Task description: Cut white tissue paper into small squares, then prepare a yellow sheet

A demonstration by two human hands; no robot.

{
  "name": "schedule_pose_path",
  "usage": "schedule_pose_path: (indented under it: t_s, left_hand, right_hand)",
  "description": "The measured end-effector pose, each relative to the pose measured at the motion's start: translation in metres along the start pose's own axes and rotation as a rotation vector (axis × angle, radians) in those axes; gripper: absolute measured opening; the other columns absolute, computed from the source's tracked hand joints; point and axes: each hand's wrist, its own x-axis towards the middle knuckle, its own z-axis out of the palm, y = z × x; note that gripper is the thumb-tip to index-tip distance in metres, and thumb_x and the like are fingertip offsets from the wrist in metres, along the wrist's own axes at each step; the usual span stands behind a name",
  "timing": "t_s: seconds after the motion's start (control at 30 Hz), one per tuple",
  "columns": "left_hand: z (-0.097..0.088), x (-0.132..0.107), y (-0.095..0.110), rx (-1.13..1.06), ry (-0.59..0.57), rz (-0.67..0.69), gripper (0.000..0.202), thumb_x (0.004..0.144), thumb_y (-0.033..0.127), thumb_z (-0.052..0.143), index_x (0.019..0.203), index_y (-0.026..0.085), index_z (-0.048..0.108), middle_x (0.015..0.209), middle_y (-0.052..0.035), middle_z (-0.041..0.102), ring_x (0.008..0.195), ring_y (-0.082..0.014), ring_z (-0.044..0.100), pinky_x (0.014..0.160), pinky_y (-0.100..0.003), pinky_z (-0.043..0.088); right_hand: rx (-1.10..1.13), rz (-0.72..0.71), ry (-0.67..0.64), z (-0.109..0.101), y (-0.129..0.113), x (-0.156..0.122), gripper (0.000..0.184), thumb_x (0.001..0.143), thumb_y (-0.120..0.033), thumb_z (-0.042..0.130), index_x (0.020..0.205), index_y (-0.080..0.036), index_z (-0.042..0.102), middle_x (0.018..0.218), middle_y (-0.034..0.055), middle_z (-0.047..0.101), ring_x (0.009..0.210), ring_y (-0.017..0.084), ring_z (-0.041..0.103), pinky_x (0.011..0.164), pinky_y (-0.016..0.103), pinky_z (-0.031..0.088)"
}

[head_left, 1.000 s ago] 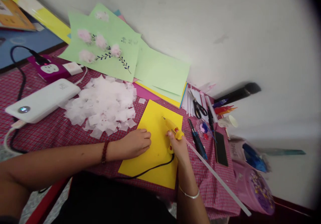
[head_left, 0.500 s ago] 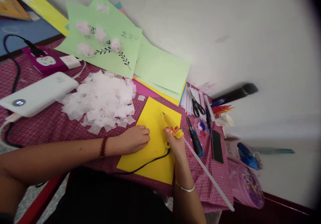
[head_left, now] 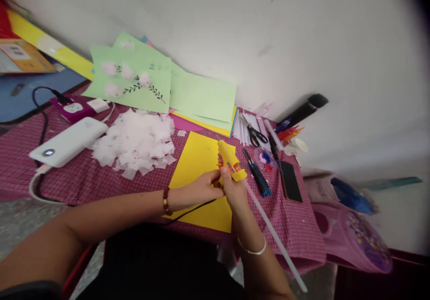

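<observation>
My right hand (head_left: 235, 191) is closed round a yellow glue gun (head_left: 229, 158), whose nozzle points away from me over a yellow sheet of paper (head_left: 198, 156). A long white glue stick (head_left: 275, 239) juts out of the gun's back toward the lower right. My left hand (head_left: 198, 190) reaches across the sheet, its fingertips pinched at the gun's handle next to my right hand. The gun's black cord (head_left: 191, 210) trails across the sheet's near edge.
A pile of white tissue squares (head_left: 136, 141) lies left of the sheet. Behind are green sheets with pink flowers (head_left: 134, 78), a white power bank (head_left: 69, 141) and a purple socket (head_left: 72, 108). Scissors (head_left: 253, 133), pens (head_left: 257, 172), a black phone (head_left: 290, 181) and a pink container (head_left: 352, 239) lie right.
My left hand left the yellow sheet and moved right to the glue gun's handle. The gun has lifted a little, and the view has shifted.
</observation>
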Motion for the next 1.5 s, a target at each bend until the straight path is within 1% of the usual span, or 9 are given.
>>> schedule_pose_path:
  t_s: [0.1, 0.27, 0.37, 0.47, 0.57, 0.9, 1.17, 1.3, 1.5]
  left_hand:
    - [0.008, -0.007, -0.003, -0.140, 0.026, -0.070, 0.015, 0.077, 0.017, 0.055, 0.091, 0.015, 0.060, 0.089, -0.0058, 0.066, 0.078, -0.0167, 0.060, 0.074, -0.031, 0.051]
    - [-0.007, -0.012, -0.002, 0.228, 0.194, -0.106, 0.023, 0.081, 0.035, 0.058, 0.068, 0.017, 0.052, 0.065, 0.0014, 0.052, 0.060, -0.0120, 0.045, 0.056, -0.024, 0.038]
    - [-0.023, -0.012, -0.004, 0.418, 0.223, -0.139, 0.036, 0.081, 0.042, 0.056, 0.059, 0.019, 0.041, 0.056, 0.0044, 0.037, 0.052, -0.0089, 0.033, 0.048, -0.022, 0.025]
    - [-0.033, -0.013, -0.010, 0.437, 0.190, -0.162, 0.037, 0.081, 0.043, 0.055, 0.059, 0.019, 0.038, 0.056, 0.0053, 0.030, 0.051, -0.0075, 0.027, 0.046, -0.022, 0.020]
    - [-0.035, -0.017, -0.015, 0.419, 0.146, -0.182, 0.035, 0.080, 0.044, 0.055, 0.061, 0.018, 0.040, 0.057, 0.0055, 0.030, 0.051, -0.0070, 0.026, 0.046, -0.021, 0.020]
    - [-0.040, -0.027, -0.008, 0.501, 0.091, -0.255, 0.031, 0.080, 0.040, 0.052, 0.061, 0.019, 0.038, 0.056, 0.0054, 0.031, 0.051, -0.0069, 0.027, 0.046, -0.021, 0.020]
    - [-0.023, -0.028, -0.003, 0.571, -0.030, -0.231, 0.031, 0.082, 0.040, 0.051, 0.061, 0.017, 0.043, 0.055, 0.0048, 0.035, 0.049, -0.0072, 0.029, 0.045, -0.021, 0.022]
    - [-0.011, -0.029, 0.006, 0.631, 0.019, -0.237, 0.032, 0.083, 0.041, 0.050, 0.063, 0.017, 0.044, 0.056, 0.0037, 0.039, 0.051, -0.0082, 0.034, 0.046, -0.020, 0.026]
    - [-0.013, -0.029, 0.012, 0.727, 0.040, -0.188, 0.032, 0.081, 0.039, 0.048, 0.059, 0.020, 0.036, 0.052, 0.0046, 0.034, 0.048, -0.0078, 0.031, 0.045, -0.021, 0.022]
  right_hand:
    - [0.054, -0.079, -0.120, -0.004, 0.005, -0.008, 0.039, 0.081, -0.049, 0.062, 0.109, -0.023, 0.064, 0.105, 0.0096, 0.069, 0.097, 0.024, 0.065, 0.089, 0.041, 0.053]
    - [0.207, 0.058, -0.199, -0.030, 0.018, -0.041, 0.038, 0.077, -0.050, 0.069, 0.106, -0.024, 0.066, 0.109, 0.0088, 0.069, 0.101, 0.026, 0.066, 0.093, 0.042, 0.052]
    - [0.539, 0.398, -0.233, -0.055, 0.026, -0.072, 0.058, 0.086, -0.069, 0.042, 0.106, -0.019, 0.065, 0.081, 0.0098, 0.071, 0.064, 0.022, 0.068, 0.064, 0.038, 0.057]
    - [0.665, 0.514, -0.314, -0.071, 0.029, -0.101, 0.071, 0.083, -0.078, 0.036, 0.105, -0.018, 0.065, 0.059, 0.0025, 0.062, 0.034, 0.012, 0.047, 0.036, 0.024, 0.035]
    - [0.536, 0.492, -0.320, -0.071, 0.024, -0.114, 0.049, 0.084, -0.064, 0.054, 0.097, -0.018, 0.066, 0.045, -0.0065, 0.048, 0.032, 0.007, 0.030, 0.036, 0.020, 0.019]
    - [0.364, 0.459, -0.276, -0.058, 0.007, -0.105, 0.034, 0.083, -0.051, 0.054, 0.075, -0.020, 0.061, 0.038, -0.0104, 0.036, 0.035, 0.008, 0.026, 0.042, 0.022, 0.022]
    - [-0.349, -0.011, -0.130, -0.051, 0.014, -0.102, 0.027, 0.094, -0.035, 0.044, 0.078, -0.021, 0.061, 0.071, 0.0046, 0.064, 0.060, 0.019, 0.062, 0.057, 0.029, 0.044]
    - [-0.505, -0.072, -0.135, -0.052, 0.003, -0.091, 0.034, 0.098, -0.034, 0.035, 0.090, -0.018, 0.063, 0.072, 0.0076, 0.065, 0.060, 0.021, 0.063, 0.057, 0.031, 0.044]
    - [0.326, 0.266, -0.348, -0.054, -0.005, -0.083, 0.035, 0.093, -0.047, 0.044, 0.073, -0.021, 0.053, 0.047, -0.0074, 0.040, 0.037, 0.009, 0.033, 0.039, 0.021, 0.029]
